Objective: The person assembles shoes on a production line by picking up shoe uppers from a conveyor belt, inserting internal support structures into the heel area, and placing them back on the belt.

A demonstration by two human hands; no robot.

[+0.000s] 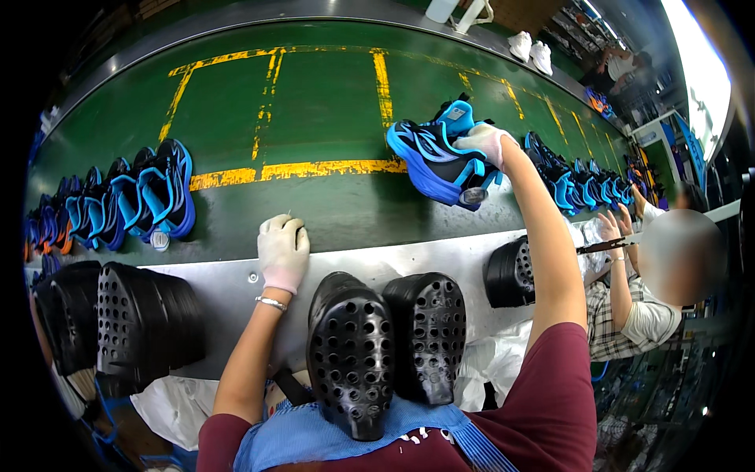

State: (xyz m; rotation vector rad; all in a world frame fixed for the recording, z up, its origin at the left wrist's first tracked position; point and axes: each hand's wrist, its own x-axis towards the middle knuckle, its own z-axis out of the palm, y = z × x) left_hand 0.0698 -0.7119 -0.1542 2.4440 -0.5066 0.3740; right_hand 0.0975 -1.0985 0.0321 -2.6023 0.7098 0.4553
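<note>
My right hand [481,144], in a white glove, grips a pair of black and blue sneakers [432,161] and holds them over the green conveyor belt. Blue linings and purple-blue soles show on the pair. My left hand [283,250], gloved too, rests curled at the near edge of the belt, and nothing shows in its fingers. Between my arms stand two black shoe-shaped blocks [351,354] full of round holes, close to my blue apron [314,440].
Rows of similar sneakers line the belt at left [169,193] and right [578,185]. More black perforated blocks [145,318] sit on the metal ledge [228,279]. Yellow lines [330,168] mark the belt. A co-worker [637,307] is at my right, hands raised.
</note>
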